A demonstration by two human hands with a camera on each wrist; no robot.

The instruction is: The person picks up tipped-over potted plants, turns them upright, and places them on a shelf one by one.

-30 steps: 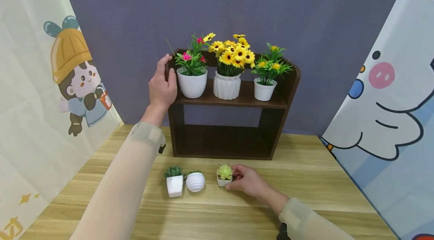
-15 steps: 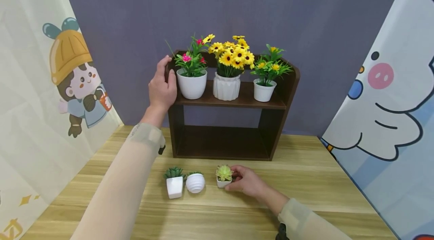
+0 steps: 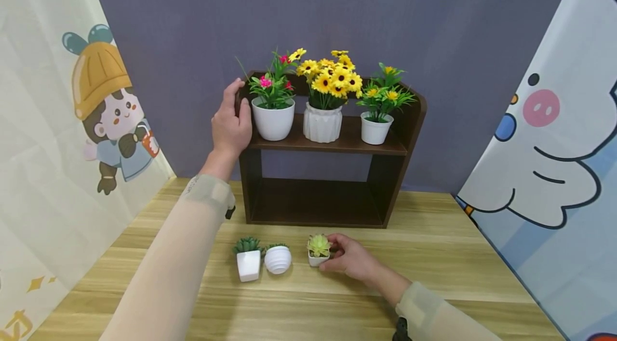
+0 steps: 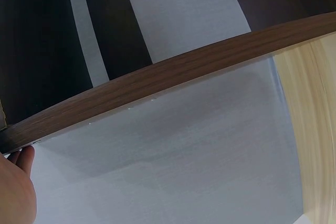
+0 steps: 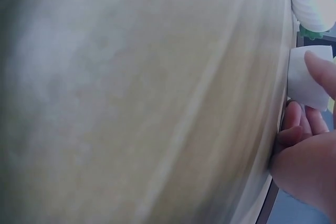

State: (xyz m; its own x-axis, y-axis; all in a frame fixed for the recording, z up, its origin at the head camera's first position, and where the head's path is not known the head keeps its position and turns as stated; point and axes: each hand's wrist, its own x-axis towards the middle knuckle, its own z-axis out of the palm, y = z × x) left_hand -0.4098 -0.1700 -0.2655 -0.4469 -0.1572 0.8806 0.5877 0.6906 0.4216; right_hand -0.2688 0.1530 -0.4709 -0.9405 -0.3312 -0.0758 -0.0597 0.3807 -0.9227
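Note:
My left hand point(image 3: 231, 124) grips the upper left side panel of a dark brown two-tier shelf point(image 3: 323, 145). In the left wrist view the fingers meet the panel's brown edge point(image 4: 173, 69) at lower left. My right hand point(image 3: 354, 258) holds a small potted succulent point(image 3: 318, 250), light green in a square white pot, in front of the shelf. The right wrist view shows the thumb point(image 5: 319, 72) against the white pot point(image 5: 304, 77), with fingers curled below it. Left of it on the table are a dark green succulent point(image 3: 248, 260) in a tapered white pot and a ribbed round white pot point(image 3: 278, 259).
On the upper shelf stand a white pot of pink flowers point(image 3: 273, 116), a fluted white vase of yellow daisies point(image 3: 322, 121) and a smaller pot of yellow flowers point(image 3: 376, 129). A wood-grain table point(image 3: 448, 255) lies below. Cartoon curtains point(image 3: 544, 169) flank a grey backdrop point(image 3: 434, 20).

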